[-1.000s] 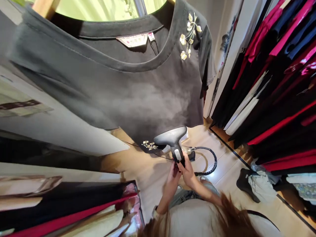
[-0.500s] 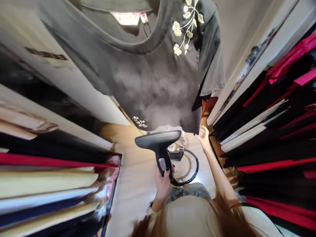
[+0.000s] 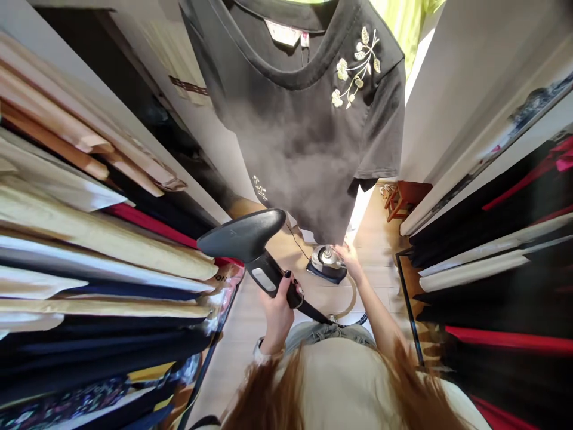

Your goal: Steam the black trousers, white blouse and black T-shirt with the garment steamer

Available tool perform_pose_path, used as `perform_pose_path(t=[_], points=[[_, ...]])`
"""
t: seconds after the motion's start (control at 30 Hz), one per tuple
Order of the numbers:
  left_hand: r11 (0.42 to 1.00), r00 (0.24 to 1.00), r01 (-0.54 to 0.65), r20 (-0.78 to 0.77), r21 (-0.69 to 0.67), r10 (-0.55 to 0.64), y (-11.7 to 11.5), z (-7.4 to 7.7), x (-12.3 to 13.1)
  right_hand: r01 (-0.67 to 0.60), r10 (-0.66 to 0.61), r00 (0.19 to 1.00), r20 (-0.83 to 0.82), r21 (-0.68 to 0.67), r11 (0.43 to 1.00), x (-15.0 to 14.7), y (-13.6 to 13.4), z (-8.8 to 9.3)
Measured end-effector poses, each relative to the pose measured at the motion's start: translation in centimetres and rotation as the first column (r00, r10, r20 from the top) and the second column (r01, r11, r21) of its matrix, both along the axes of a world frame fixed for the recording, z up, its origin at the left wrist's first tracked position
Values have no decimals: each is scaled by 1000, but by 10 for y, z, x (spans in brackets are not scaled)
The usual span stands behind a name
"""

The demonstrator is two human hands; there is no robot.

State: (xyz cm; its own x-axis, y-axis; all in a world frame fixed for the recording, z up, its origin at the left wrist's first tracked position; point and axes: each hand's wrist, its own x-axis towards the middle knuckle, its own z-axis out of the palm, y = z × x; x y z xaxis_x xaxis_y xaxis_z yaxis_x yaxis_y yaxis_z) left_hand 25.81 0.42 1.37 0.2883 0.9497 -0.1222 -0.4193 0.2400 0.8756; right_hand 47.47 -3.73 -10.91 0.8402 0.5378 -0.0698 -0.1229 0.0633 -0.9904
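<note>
My left grip is closed round the steamer handle, held clear of the hanging black T-shirt; my right grip is at the shirt's hem, though I cannot tell whether it is closed.

From my screen I see the person wears a loose cream top and, below it, light blue denim jeans. The left hand is the gripping hand, and its fingernails carry dark polish. Just behind this grip, on the wrist, sits a pale band, but I cannot tell if it is watch or bracelet. Long reddish-brown hair falls over the top. The right forearm has no sleeve.
</note>
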Motion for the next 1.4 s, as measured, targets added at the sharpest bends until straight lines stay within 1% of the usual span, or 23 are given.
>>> perform_pose_path(t=[0.07,0.13,0.2,0.27,0.33,0.43,0.5,0.6,0.67,0.73,0.83,0.9,1.0,1.07,1.17,1.3,1.4], points=[[995,996,-94,-4,13,95,5,0,-6,16,-14,999,-51,28,999,-4,7,-6],[985,986,-165,6,54,165,12,0,-12,69,-66,994,-90,33,997,-5,3,-12],[978,986,-168,0,123,170,19,2,-17,144,-141,984,-108,20,989,-3,-9,-17],[976,993,-105,-24,192,111,25,7,-16,214,-211,971,-109,14,977,-1,-25,-20],[973,999,-33,-20,230,38,31,15,-8,266,-263,960,-96,22,964,1,-41,-19],[967,996,75,20,242,-82,38,31,16,321,-318,946,-70,41,946,3,-62,-15],[951,986,155,25,267,-167,43,45,36,357,-354,933,-59,55,933,4,-75,-11],[905,945,287,60,314,-320,44,65,69,416,-413,909,-51,78,906,7,-95,-8],[865,896,382,98,325,-433,41,76,89,451,-448,893,-44,91,888,9,-107,-6],[833,848,451,136,322,-512,34,83,106,479,-478,878,-35,99,872,10,-118,-4],[806,811,497,159,320,-563,22,93,122,516,-517,856,-24,110,849,10,-131,-3],[798,807,509,142,322,-573,13,99,128,535,-537,844,-19,114,837,9,-138,-2],[800,809,524,125,291,-575,3,107,136,556,-559,829,-16,119,822,7,-145,-2],[802,805,531,133,273,-579,0,110,142,565,-568,823,-15,122,816,6,-148,-2],[798,798,536,143,276,-585,-2,108,152,570,-573,819,-12,123,812,4,-151,-2],[772,781,571,106,279,-616,-4,97,162,568,-572,820,-3,119,814,2,-152,-1],[761,774,597,68,252,-630,-8,86,165,565,-569,822,7,113,817,1,-153,-1]])
